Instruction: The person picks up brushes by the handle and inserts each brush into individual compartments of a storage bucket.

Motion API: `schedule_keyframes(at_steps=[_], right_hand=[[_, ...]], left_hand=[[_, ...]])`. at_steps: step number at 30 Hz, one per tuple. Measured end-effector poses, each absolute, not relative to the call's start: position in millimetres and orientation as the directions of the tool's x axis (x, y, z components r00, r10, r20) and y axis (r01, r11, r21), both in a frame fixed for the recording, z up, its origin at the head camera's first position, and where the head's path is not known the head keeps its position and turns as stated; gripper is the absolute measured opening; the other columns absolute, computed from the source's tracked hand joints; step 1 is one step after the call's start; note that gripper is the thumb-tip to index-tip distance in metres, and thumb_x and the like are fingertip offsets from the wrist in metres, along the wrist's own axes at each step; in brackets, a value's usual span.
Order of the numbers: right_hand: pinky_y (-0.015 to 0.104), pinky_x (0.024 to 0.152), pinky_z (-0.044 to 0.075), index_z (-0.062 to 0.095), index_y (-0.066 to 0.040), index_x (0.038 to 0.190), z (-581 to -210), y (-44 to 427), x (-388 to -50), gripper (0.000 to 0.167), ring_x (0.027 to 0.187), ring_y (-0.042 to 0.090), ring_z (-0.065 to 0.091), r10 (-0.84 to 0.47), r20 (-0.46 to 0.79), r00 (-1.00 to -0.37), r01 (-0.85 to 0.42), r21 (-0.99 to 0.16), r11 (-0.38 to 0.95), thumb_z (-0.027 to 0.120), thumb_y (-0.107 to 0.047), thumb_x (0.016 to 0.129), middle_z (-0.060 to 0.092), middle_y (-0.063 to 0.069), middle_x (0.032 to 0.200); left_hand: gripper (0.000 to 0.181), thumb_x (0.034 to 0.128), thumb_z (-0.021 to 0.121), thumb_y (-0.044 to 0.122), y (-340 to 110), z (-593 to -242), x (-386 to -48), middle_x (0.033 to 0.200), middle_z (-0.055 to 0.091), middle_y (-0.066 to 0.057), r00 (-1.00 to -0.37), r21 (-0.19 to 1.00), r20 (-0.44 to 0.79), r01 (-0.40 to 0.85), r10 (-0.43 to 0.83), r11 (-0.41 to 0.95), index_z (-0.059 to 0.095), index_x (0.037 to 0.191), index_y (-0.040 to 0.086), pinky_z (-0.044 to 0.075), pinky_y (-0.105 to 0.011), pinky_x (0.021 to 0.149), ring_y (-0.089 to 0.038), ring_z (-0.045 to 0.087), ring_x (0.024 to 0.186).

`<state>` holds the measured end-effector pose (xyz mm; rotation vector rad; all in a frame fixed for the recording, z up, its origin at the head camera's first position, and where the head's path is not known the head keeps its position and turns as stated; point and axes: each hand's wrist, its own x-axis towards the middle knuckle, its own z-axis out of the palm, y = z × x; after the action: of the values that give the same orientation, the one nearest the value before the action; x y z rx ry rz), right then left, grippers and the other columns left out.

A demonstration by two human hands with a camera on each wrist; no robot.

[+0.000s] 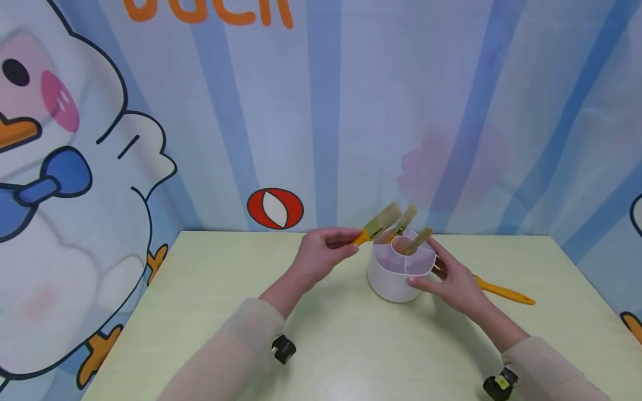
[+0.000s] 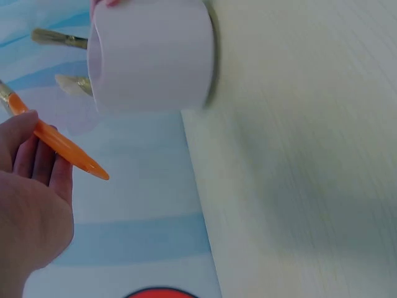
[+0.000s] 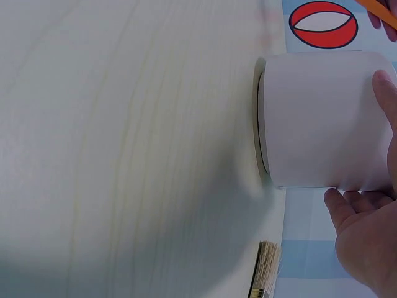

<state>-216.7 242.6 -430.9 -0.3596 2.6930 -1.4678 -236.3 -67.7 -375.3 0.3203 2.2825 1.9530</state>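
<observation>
While head cam gives the inside of the white organizer (image 1: 393,281), both wrist cams only get its outer wall. Head view: organizer's right of ctr in the frame, upright on the pale table (image 1: 210,289), w/ a round well in the middle & outer sections split by thin dividers. Two brushes are in it: the centre brush (image 1: 419,239) sits in the round well, leaning to frame right; the rear brush (image 1: 406,217) pokes up from a section at the upper L of the rim.

L hand (image 1: 326,256) pinches the held brush (image 1: 380,224) by its handle, thumb vs. fingers, bristles up & to frame right, by the rim's upper L. L wrist cam adds what head cam can't: the orange handle's tapered end sticking out past the fingers, and the brush apart from the organizer; its bristles are mostly cut off at that frame's L edge.

R hand (image 1: 458,281) grips the organizer's wall, thumb on the near side, fingers round the frame-right side. Loose brush (image 1: 506,291) lies on the table right of that hand; head view shows just its yellow-orange handle, R wrist cam shows its bristles (image 3: 265,264) at bottom, right of ctr.

Backdrop (image 1: 351,111) behind: blue stripes, w/ a red-&-white ball near ctr.
</observation>
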Motion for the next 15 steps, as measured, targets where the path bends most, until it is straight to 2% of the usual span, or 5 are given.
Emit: schedule_keyframes(at_steps=[9,15], right_hand=[[0.056,0.119,0.040,0.013,-0.012,0.173,-432,243,-217,0.109,0.153,0.049,0.038,-0.230,0.072,-0.970,-0.186,-0.833,0.522,0.085,-0.036,0.094,0.025,0.024,0.174],[0.055,0.118,0.041,0.013,-0.013,0.173,-433,245,-216,0.109,0.153,0.048,0.039,-0.234,0.078,-0.969,-0.192,-0.835,0.516,0.085,-0.035,0.094,0.026,0.023,0.174]], left_hand=[[0.031,0.0965,0.081,0.012,-20,-369,-243,0.121,0.080,-0.001,-0.982,0.996,0.069,0.058,0.174,-0.067,0.081,0.127,0.017,0.059,-0.035,0.103,-0.018,0.074,0.116],[0.029,0.0957,0.080,0.003,6,-369,-250,0.118,0.080,-0.008,-0.988,0.981,0.105,0.084,0.117,-0.174,0.081,0.124,0.008,0.060,-0.035,0.101,-0.021,0.076,0.113]])
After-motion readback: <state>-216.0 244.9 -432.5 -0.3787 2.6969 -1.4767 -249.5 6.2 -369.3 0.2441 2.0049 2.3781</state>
